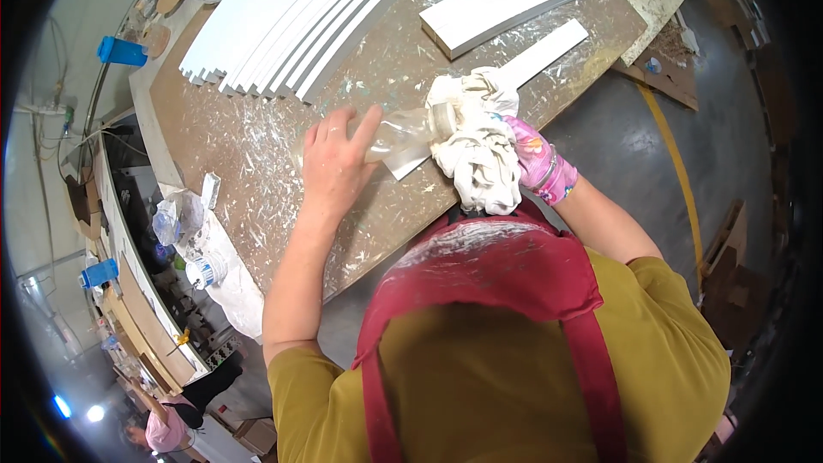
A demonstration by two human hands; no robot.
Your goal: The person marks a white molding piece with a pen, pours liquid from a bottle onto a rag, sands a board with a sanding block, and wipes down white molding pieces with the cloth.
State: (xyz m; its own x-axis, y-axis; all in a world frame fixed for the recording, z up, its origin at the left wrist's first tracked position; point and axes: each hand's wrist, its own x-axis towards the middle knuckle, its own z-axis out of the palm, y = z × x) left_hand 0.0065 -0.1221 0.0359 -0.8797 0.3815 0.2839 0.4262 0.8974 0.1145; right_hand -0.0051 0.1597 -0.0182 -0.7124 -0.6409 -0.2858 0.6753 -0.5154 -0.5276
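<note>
My bare left hand [336, 167] is wrapped round a clear plastic bottle [403, 132], tipped on its side with its neck end toward the right. The neck meets a bunched white cloth [482, 163]. My right hand [542, 163], in a pink flowered glove, grips that cloth; its fingertips are partly hidden in the folds. Beneath the bottle and cloth lies a single white strip [549, 53], its two ends showing on either side. Whether any liquid leaves the bottle cannot be seen.
White flakes litter the brown worktable [257, 133]. A fanned row of long white boards [300, 13] and a short stack of white boards [514, 0] lie farther back. A blue cup [122, 51] stands far left. Another person [167, 429] is at lower left.
</note>
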